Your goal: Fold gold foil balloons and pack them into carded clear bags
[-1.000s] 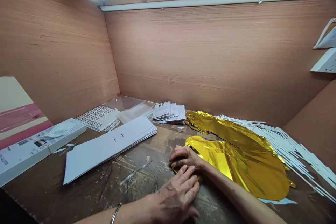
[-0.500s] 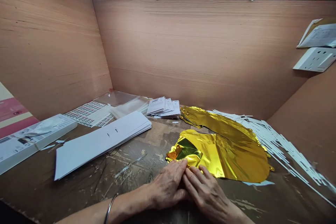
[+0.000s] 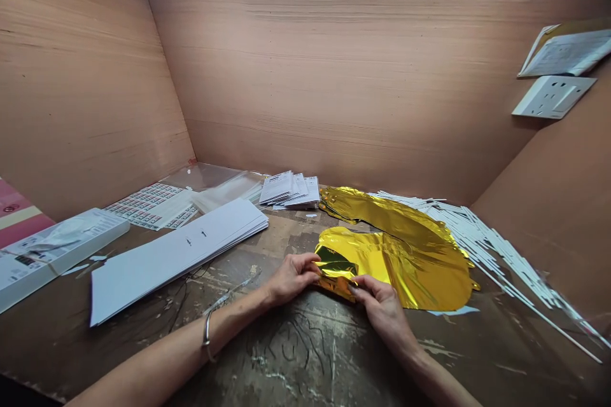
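A flat gold foil balloon lies on the worn table, its near end folded back on itself. My left hand pinches the left side of that folded end. My right hand grips the fold's lower right edge, fingers curled over the foil. More gold foil lies behind it, toward the back wall.
A stack of long white cards lies to the left, with a white box, a sticker sheet and clear bags beyond. Small leaflets sit at the back. White strips fan out on the right. A socket is on the right wall.
Both hands moved from pressing the foil flat on the table to pinching and lifting its folded near end. The fold is now tighter. The camera tilted down.
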`<state>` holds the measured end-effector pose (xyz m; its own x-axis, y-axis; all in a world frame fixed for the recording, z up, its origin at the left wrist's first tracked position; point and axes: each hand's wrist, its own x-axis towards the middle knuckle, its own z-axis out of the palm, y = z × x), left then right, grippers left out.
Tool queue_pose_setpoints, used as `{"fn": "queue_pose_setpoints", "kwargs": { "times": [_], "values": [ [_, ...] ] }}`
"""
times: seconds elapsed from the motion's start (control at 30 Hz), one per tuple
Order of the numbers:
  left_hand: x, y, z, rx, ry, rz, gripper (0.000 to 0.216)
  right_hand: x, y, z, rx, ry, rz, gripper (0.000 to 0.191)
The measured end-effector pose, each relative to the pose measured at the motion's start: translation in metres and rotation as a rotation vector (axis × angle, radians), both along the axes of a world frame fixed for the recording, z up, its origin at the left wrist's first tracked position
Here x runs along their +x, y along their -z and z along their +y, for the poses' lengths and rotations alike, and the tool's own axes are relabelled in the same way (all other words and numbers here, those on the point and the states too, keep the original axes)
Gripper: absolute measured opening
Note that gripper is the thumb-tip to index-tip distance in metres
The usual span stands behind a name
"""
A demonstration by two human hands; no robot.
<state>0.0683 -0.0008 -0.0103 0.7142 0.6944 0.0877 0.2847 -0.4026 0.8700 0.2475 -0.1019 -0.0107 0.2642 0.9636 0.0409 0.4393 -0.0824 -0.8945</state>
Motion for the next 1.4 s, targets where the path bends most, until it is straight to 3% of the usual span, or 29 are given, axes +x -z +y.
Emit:
{"fn": "queue_pose_setpoints", "kwargs": {
  "times": [0.07,0.13,0.4,0.67,0.73,0.8,0.87,0.97,1.03,1.17,1.23,1.4],
  "values": [
    [0.009,0.001,0.009,-0.193,-0.090,-0.005,0.020,0.000,0.003,0.007,-0.083,0.047,0.115,0.017],
    [0.017,-0.001,0.017,-0.274,-0.162,0.043,0.017,0.000,0.007,0.011,-0.157,0.105,0.180,0.018],
    [0.023,-0.012,0.020,-0.201,-0.232,0.229,0.022,-0.004,-0.004,0.004,-0.191,0.134,0.055,0.029],
    [0.026,-0.007,0.016,-0.069,-0.206,0.281,0.021,-0.011,-0.015,-0.004,-0.163,0.114,-0.536,0.016],
    [0.024,-0.007,0.009,0.056,-0.226,0.293,0.022,-0.010,-0.016,-0.002,-0.176,0.103,-0.571,0.018],
    [0.019,-0.009,-0.001,0.285,-0.204,0.284,0.027,-0.006,-0.016,0.001,-0.202,0.086,-0.529,0.017],
    [0.011,-0.014,-0.014,0.578,-0.074,0.274,0.032,0.001,-0.012,0.008,-0.240,0.071,-0.415,0.016],
    [0.003,-0.019,-0.031,0.920,0.192,0.337,0.021,0.011,-0.005,0.018,-0.286,0.042,-0.266,0.016],
    [0.004,-0.018,-0.036,1.051,0.271,0.411,0.017,0.014,-0.003,0.023,-0.313,0.025,-0.243,0.015],
    [0.015,-0.006,-0.031,1.201,0.264,0.473,0.017,0.016,-0.013,0.024,-0.367,-0.005,-0.260,0.016],
    [0.019,-0.005,-0.024,1.207,0.265,0.465,0.017,0.016,-0.024,0.016,-0.278,-0.008,-0.331,0.022],
    [0.018,-0.030,-0.012,1.087,0.326,0.371,0.014,0.009,-0.029,-0.013,0.485,-0.210,-0.941,0.045]
  ]
}}
